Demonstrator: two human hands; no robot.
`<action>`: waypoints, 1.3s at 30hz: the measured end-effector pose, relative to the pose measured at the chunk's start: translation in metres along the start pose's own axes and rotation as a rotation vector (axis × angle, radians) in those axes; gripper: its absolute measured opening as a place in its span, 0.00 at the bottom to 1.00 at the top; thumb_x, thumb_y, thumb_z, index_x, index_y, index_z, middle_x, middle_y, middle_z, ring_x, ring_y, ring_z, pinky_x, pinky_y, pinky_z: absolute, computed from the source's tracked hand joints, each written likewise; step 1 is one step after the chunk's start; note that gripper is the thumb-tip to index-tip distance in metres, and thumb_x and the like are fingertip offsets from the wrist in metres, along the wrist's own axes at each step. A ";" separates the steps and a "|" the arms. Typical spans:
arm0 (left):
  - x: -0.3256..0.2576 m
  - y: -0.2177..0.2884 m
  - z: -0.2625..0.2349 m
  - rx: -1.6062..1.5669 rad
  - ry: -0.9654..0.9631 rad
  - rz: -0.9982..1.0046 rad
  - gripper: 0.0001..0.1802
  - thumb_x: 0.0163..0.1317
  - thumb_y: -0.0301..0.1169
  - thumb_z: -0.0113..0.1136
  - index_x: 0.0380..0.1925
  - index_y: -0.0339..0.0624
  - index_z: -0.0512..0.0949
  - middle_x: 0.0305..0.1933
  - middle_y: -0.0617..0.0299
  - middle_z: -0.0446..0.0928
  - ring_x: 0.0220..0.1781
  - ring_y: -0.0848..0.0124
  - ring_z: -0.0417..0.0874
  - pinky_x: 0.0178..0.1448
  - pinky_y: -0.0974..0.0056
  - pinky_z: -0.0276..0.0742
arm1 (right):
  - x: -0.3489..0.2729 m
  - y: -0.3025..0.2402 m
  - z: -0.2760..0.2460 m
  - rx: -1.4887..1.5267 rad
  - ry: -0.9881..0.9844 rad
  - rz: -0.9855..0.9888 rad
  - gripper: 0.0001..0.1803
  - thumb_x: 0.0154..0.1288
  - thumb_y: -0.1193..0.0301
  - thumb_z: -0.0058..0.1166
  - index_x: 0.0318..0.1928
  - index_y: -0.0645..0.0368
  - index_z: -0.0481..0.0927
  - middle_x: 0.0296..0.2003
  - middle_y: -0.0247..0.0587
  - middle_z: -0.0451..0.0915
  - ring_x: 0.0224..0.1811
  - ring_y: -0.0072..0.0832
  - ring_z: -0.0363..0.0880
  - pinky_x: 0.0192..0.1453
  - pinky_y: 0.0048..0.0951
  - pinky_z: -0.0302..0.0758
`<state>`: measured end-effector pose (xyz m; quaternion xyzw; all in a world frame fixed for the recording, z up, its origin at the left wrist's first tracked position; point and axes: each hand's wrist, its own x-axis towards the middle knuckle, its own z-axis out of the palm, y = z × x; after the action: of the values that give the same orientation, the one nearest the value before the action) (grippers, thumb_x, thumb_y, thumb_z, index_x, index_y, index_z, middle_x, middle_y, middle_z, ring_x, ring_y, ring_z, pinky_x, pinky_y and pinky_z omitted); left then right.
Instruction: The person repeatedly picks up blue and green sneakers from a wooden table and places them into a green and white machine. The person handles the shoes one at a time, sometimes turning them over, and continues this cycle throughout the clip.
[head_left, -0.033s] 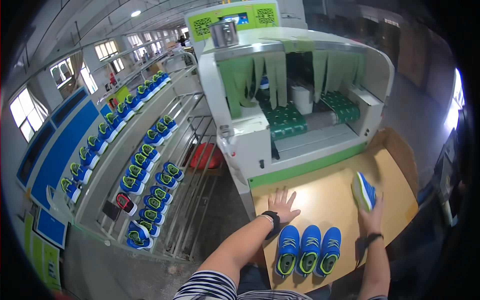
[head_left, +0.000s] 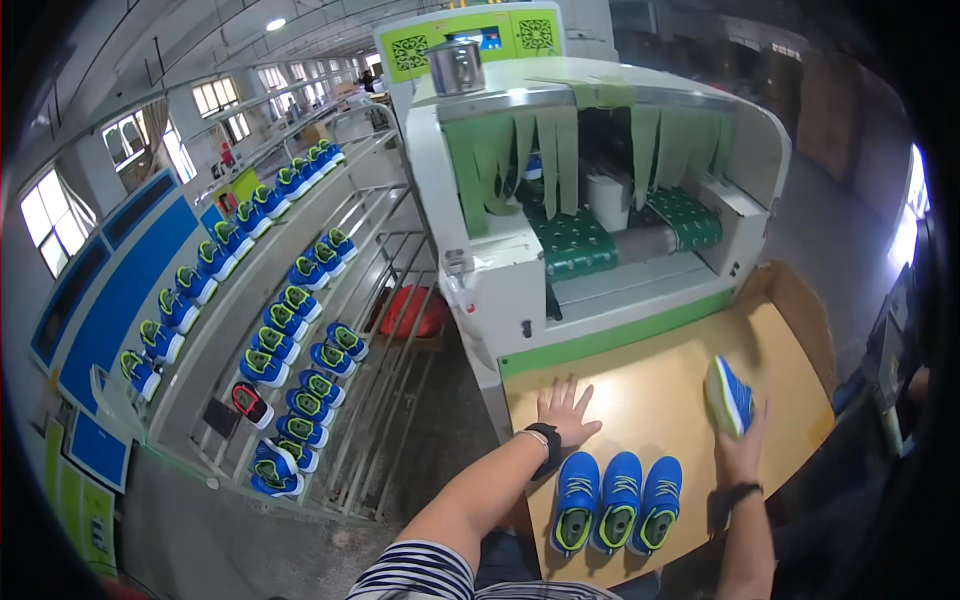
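Far to the left of the left hand (head_left: 566, 422) stands a blue-panelled unit (head_left: 125, 295). Next, also well left of that hand, is a metal tiered rack (head_left: 225, 330) carrying sloping rows of blue sneakers with lime-green linings (head_left: 215, 262); one black-and-red shoe (head_left: 252, 405) sits among the lower rows. Near the rack's right side, between it and the machine, a red bag (head_left: 412, 312) is observed.

Left hand: palm down on the table (head_left: 640, 400), fingers spread, nothing grasped; black band (head_left: 545, 448) at the wrist. Ahead of both hands, a white conveyor machine (head_left: 495, 285) bears a steel pot (head_left: 456, 68) on top; pale green strips (head_left: 562, 165) hang over its opening above a green belt (head_left: 575, 248).

Between the hands, nearer the body, three blue sneakers (head_left: 620, 490) stand upright side by side, toes pointing away from the person.

Right hand (head_left: 742, 450): well apart from the left, closed on the heel end of a single blue sneaker (head_left: 732, 395), which is tilted with its sole facing left; contact with the table cannot be determined. Beyond and right of this hand, brown cardboard (head_left: 803, 305) borders the table.
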<state>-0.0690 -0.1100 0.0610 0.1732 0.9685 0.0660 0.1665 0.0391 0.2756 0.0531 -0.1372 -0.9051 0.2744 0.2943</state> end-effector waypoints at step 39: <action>-0.003 0.003 0.000 -0.041 0.084 0.034 0.48 0.68 0.61 0.48 0.80 0.51 0.47 0.85 0.45 0.34 0.84 0.41 0.33 0.78 0.28 0.30 | 0.126 0.026 -0.064 -0.119 -0.401 0.088 0.36 0.57 0.66 0.68 0.64 0.62 0.71 0.65 0.58 0.71 0.70 0.50 0.67 0.75 0.42 0.64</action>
<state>-0.0652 -0.1081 0.0622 0.1834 0.9700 0.0958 0.1278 -0.0193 0.3749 0.1391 -0.1365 -0.9533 0.2548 0.0876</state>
